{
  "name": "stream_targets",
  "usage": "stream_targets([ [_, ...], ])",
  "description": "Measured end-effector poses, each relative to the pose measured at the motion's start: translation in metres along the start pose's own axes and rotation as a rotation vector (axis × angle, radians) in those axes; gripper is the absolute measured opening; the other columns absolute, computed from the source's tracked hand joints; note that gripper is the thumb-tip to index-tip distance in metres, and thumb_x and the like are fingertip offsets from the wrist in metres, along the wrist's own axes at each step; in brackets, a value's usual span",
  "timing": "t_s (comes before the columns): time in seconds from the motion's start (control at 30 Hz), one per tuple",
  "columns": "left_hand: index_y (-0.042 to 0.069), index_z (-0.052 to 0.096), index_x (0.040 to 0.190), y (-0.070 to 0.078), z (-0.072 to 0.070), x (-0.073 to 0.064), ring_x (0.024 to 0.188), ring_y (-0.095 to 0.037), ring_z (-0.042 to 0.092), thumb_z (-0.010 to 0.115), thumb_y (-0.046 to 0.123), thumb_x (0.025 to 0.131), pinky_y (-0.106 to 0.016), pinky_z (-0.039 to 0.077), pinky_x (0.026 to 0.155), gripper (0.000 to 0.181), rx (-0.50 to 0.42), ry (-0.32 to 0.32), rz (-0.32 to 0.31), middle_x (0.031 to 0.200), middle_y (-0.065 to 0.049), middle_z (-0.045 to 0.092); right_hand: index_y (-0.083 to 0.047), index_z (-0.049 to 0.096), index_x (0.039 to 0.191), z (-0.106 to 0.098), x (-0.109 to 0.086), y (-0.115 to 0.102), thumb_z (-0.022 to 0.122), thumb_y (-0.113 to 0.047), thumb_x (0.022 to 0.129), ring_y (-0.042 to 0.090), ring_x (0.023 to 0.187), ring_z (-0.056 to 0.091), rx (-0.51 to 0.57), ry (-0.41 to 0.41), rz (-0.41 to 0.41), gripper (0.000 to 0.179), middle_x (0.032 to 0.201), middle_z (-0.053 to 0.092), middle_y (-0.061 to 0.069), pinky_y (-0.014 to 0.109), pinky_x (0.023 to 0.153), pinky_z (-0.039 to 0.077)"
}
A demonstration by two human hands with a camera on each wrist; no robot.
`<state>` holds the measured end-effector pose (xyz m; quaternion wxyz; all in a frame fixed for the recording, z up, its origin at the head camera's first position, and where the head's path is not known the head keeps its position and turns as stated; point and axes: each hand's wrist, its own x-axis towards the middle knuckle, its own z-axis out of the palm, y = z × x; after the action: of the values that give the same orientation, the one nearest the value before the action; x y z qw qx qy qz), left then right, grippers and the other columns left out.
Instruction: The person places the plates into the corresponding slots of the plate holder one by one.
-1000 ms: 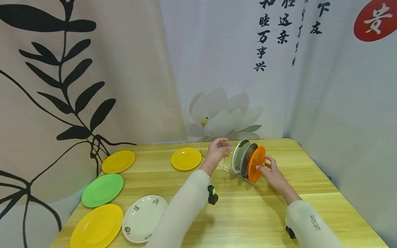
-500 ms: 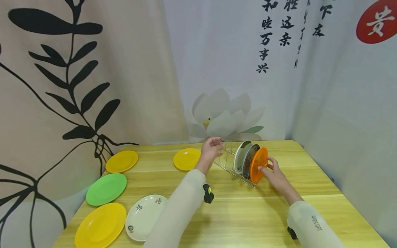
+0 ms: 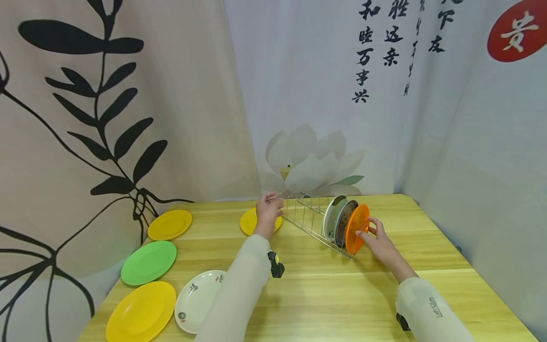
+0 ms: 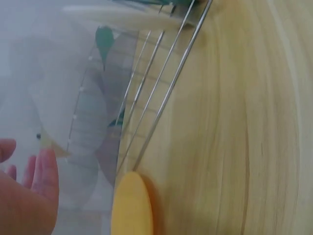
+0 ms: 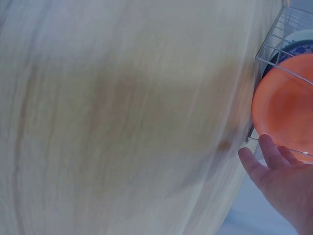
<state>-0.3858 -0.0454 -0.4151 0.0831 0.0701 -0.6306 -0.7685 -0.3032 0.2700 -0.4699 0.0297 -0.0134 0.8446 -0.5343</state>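
The head camera looks down on the wire rack (image 3: 311,232); both wrist cameras share it, nearer, from opposite ends.

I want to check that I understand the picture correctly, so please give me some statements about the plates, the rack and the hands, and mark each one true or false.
1. The orange plate stands in the wire rack. True.
2. The green plate lies on the table. True.
3. In the head view, the wire rack is left of the green plate. False: it is to the right.
4. The right hand is closer to the orange plate than the left hand. True.
5. The left hand holds the green plate. False: it holds no plate.
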Motion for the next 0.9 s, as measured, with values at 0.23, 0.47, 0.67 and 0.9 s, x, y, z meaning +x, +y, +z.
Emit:
stream_targets([
  [0.23,0.004,0.055,0.131,0.0,-0.026,0.007,0.097,-0.029,0.061,0.063,0.006,0.093,-0.043,0.056,0.087,0.038,0.038,0.125,-0.029,0.113,-0.016,0.063,-0.01,0.001,0.156,0.0,0.0,0.001,0.052,-0.041,0.102,0.056,0.139,0.021,-0.012,0.001,0.02,0.08,0.154,0.016,0.037,0.071,0.11,0.019],
  [0.47,0.005,0.053,0.136,-0.008,-0.065,0.016,0.099,-0.03,0.06,0.063,0.007,0.095,-0.045,0.054,0.092,0.042,0.043,0.236,-0.059,0.116,-0.017,0.059,-0.009,-0.001,0.156,-0.001,0.0,0.003,0.051,-0.043,0.102,0.056,0.138,0.022,-0.02,-0.003,0.028,0.082,0.155,0.015,0.037,0.071,0.109,0.021],
  [0.67,0.003,0.052,0.138,-0.02,-0.1,0.017,0.102,-0.034,0.062,0.063,0.01,0.094,-0.041,0.056,0.086,0.046,0.113,0.339,-0.088,0.117,-0.02,0.06,-0.009,-0.001,0.156,0.0,-0.001,0.001,0.051,-0.044,0.102,0.057,0.138,0.023,-0.018,-0.007,0.02,0.083,0.154,0.015,0.038,0.071,0.109,0.022],
  [0.9,-0.003,0.05,0.135,-0.036,-0.112,0.006,0.091,-0.034,0.065,0.063,0.011,0.093,-0.04,0.056,0.079,0.046,0.132,0.375,-0.121,0.113,-0.026,0.062,-0.011,0.001,0.156,0.0,-0.002,0.001,0.051,-0.045,0.102,0.056,0.138,0.024,-0.01,0.002,0.018,0.081,0.155,0.015,0.036,0.071,0.109,0.021],
])
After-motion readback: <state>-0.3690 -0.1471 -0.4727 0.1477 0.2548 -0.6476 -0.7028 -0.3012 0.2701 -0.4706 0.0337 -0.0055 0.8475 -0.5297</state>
